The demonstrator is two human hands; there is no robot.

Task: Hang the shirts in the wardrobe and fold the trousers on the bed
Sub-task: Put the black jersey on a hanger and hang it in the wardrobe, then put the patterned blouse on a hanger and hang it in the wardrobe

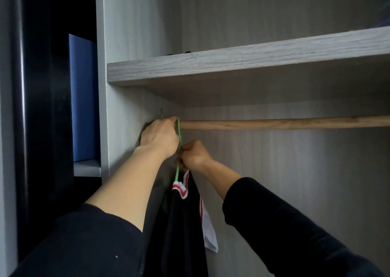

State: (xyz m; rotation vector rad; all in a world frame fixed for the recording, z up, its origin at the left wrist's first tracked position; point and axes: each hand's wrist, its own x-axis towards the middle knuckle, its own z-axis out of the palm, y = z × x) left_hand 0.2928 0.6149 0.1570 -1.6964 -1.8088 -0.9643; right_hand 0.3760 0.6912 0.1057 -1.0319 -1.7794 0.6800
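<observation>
Dark shirt (179, 224), red-white striped collar trim, hangs from green hanger (179, 130) at left end of wooden rod (274, 123), just beside wardrobe side panel (122, 112). Left hand (159, 138) fingers curled round hanger hook at rod level; whether hook sits on rod cannot tell. Right hand (194, 155) pinches hanger neck below. Grey woodgrain shelf (232, 65) above rod; blue board (84, 97) in left compartment

The dark shirt (179, 224) is cut off below.
</observation>
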